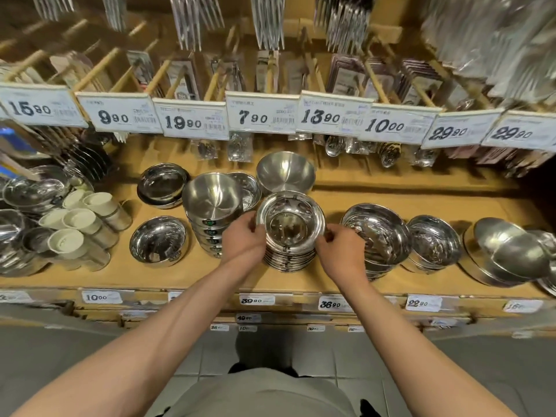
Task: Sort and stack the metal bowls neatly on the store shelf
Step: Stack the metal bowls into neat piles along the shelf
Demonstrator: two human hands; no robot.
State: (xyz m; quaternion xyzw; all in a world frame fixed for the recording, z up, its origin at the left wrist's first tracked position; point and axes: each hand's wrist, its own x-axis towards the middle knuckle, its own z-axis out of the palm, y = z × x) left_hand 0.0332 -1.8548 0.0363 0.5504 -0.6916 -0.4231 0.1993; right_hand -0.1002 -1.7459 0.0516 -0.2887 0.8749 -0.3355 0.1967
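A tall stack of shiny wide-rimmed metal bowls (289, 224) stands mid-shelf. My left hand (243, 239) grips its left side, fingers curled round the top rim. My right hand (340, 251) pinches the right side of the stack near the top bowls. A stack of matte steel bowls (213, 203) stands just left of it, and a single matte bowl (285, 171) sits behind. More bowl stacks (376, 233) (434, 240) stand to the right, and single shiny bowls (158, 240) (162, 185) to the left.
The wooden shelf (186, 275) carries white-lidded cups (81, 224) and steel dishes at left, tilted large bowls (511, 251) at far right. Price tags (261, 115) and hanging packed cutlery overhang the back. Floor tiles lie below the shelf edge.
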